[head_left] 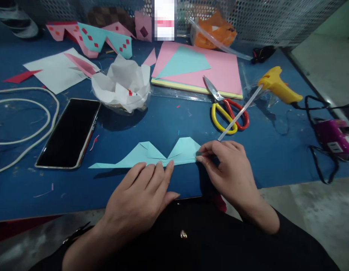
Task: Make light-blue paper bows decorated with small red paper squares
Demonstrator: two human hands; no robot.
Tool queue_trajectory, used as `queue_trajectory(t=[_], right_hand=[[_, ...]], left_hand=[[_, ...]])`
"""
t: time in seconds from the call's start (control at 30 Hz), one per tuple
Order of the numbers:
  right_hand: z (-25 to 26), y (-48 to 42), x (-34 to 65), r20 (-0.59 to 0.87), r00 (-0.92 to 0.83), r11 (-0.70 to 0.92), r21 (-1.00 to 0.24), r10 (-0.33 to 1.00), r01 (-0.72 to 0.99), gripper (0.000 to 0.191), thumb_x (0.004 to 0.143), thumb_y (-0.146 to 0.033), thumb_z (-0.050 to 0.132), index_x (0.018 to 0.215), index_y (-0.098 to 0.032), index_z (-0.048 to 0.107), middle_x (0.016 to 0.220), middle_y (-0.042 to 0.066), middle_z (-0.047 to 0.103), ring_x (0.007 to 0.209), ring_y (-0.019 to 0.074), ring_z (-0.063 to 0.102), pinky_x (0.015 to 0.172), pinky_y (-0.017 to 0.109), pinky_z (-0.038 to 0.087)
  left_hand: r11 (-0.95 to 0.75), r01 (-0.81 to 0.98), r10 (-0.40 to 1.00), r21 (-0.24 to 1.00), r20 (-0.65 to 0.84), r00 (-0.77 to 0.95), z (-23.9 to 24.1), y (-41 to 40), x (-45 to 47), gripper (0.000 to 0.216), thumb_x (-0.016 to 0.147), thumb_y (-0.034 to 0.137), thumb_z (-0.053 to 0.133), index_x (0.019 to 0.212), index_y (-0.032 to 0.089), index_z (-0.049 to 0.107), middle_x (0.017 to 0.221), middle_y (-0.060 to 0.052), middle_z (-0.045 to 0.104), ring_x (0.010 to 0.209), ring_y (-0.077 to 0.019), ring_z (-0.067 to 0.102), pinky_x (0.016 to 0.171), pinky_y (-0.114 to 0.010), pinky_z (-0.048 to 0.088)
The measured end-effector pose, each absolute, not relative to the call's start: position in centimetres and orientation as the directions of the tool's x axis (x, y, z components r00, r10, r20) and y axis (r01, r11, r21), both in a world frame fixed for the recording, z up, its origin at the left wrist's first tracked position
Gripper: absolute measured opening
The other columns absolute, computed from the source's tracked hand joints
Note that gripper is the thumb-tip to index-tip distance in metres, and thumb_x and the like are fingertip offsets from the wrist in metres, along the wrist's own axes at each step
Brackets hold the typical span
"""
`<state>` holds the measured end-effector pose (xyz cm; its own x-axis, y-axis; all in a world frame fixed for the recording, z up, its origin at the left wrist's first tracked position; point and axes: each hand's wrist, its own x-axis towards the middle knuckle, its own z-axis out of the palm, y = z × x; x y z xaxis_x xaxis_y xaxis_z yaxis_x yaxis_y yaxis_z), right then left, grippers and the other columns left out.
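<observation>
A folded light-blue paper [181, 148] with two peaks lies along the near part of the blue table. The fingertips of my left hand [142, 192] press on its lower edge near the middle, thumb held apart and nothing in the grip. At the paper's right end, my right hand [227, 169] pinches the edge between thumb and fingers. Just beyond that hand, a glue stick [240, 113] crosses the handles of the scissors [216, 90], whose handles are red and yellow. Its far end reaches the yellow glue gun [278, 84].
A phone [69, 133] and white cable lie left. Behind are a white paper-lined bowl [120, 84], a stack of coloured paper [225, 69], and pink and blue cut-outs [92, 39]. A purple box with black cords [334, 137] sits at the right edge.
</observation>
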<state>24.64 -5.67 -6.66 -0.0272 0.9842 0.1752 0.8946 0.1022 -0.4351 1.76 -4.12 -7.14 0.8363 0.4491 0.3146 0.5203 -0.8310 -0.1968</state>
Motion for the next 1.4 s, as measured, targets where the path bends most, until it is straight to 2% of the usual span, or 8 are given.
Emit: queue_trajectory(t=[0.17, 0.7, 0.87, 0.97, 1.07, 1.17, 1.27, 1.4], right_hand=[[-6.7, -6.1, 26.0, 0.183, 0.005, 0.069, -0.395, 0.983, 0.916, 0.004, 0.088, -0.020, 0.065, 0.090, -0.021, 0.062, 0.081, -0.001, 0.069, 0.078, 0.0196, 0.061, 0.086, 0.038, 0.037], [-7.5, -6.7, 27.2, 0.189, 0.109, -0.016, -0.434, 0.976, 0.901, 0.013, 0.089, -0.024, 0.065, 0.099, -0.018, 0.060, 0.084, 0.002, 0.067, 0.083, 0.0219, 0.060, 0.083, 0.039, 0.039], [-7.6, -6.8, 27.9, 0.190, 0.143, -0.053, -0.412, 0.971, 0.910, 0.012, 0.089, -0.024, 0.065, 0.099, -0.019, 0.061, 0.083, 0.002, 0.066, 0.081, 0.0213, 0.059, 0.082, 0.039, 0.040], [-7.8, -7.3, 28.3, 0.268, 0.189, -0.081, -0.367, 0.945, 0.927, 0.013, 0.088, -0.023, 0.065, 0.099, -0.018, 0.061, 0.081, 0.002, 0.066, 0.080, 0.0225, 0.060, 0.080, 0.040, 0.041], [-7.7, -8.2, 27.7, 0.506, 0.233, -0.073, -0.317, 0.831, 0.946, 0.014, 0.087, -0.020, 0.065, 0.101, -0.017, 0.062, 0.082, 0.006, 0.068, 0.082, 0.0240, 0.063, 0.081, 0.042, 0.043], [-7.7, -8.8, 25.8, 0.622, 0.007, 0.160, -0.212, 0.783, 0.964, 0.019, 0.089, -0.020, 0.065, 0.107, -0.016, 0.064, 0.092, 0.009, 0.074, 0.090, 0.0238, 0.067, 0.083, 0.040, 0.045], [-8.1, -8.9, 23.7, 0.492, -0.388, 0.521, -0.164, 0.779, 0.838, 0.032, 0.095, -0.022, 0.058, 0.124, -0.009, 0.062, 0.117, 0.012, 0.074, 0.113, 0.0228, 0.065, 0.096, 0.038, 0.048], [-8.8, -8.7, 22.6, 0.365, -0.579, 0.654, -0.123, 0.729, 0.746, 0.042, 0.099, -0.023, 0.052, 0.135, -0.001, 0.055, 0.138, 0.015, 0.062, 0.131, 0.0268, 0.054, 0.109, 0.042, 0.045]], left_hand=[[-0.821, 0.526, 0.451, -0.223, 0.313, 0.836, -6.9, -4.2, 1.8, 0.049, 0.100, 0.039, 0.051, 0.129, 0.003, 0.064, 0.103, -0.014, 0.076, 0.088, -0.0284, 0.067, 0.088, -0.044, 0.044], [-0.798, 0.558, 0.496, -0.227, 0.280, 0.822, -7.5, -4.2, 1.8, 0.056, 0.099, 0.049, 0.047, 0.141, 0.014, 0.056, 0.103, -0.016, 0.070, 0.089, -0.0291, 0.059, 0.086, -0.043, 0.043], [-0.800, 0.555, 0.493, -0.228, 0.277, 0.825, -7.5, -4.2, 1.9, 0.055, 0.098, 0.047, 0.049, 0.140, 0.013, 0.056, 0.103, -0.016, 0.070, 0.090, -0.0295, 0.058, 0.087, -0.044, 0.043], [-0.802, 0.550, 0.487, -0.233, 0.279, 0.828, -7.5, -4.2, 2.0, 0.055, 0.097, 0.046, 0.050, 0.140, 0.012, 0.057, 0.103, -0.017, 0.070, 0.089, -0.0295, 0.058, 0.087, -0.044, 0.043], [-0.797, 0.556, 0.494, -0.235, 0.277, 0.824, -7.4, -4.3, 2.0, 0.055, 0.098, 0.046, 0.050, 0.140, 0.012, 0.056, 0.103, -0.017, 0.070, 0.089, -0.0297, 0.058, 0.087, -0.044, 0.043], [-0.797, 0.559, 0.493, -0.227, 0.289, 0.820, -7.4, -4.4, 2.0, 0.053, 0.098, 0.045, 0.050, 0.139, 0.012, 0.058, 0.103, -0.017, 0.070, 0.089, -0.0302, 0.059, 0.087, -0.044, 0.043], [-0.798, 0.569, 0.501, -0.199, 0.305, 0.810, -7.3, -4.6, 2.1, 0.051, 0.100, 0.043, 0.047, 0.134, 0.007, 0.061, 0.103, -0.018, 0.072, 0.089, -0.0305, 0.060, 0.088, -0.045, 0.043], [-0.795, 0.585, 0.519, -0.160, 0.318, 0.793, -7.3, -4.7, 2.0, 0.053, 0.101, 0.042, 0.044, 0.130, 0.001, 0.062, 0.110, -0.017, 0.073, 0.094, -0.0296, 0.061, 0.091, -0.045, 0.042]])
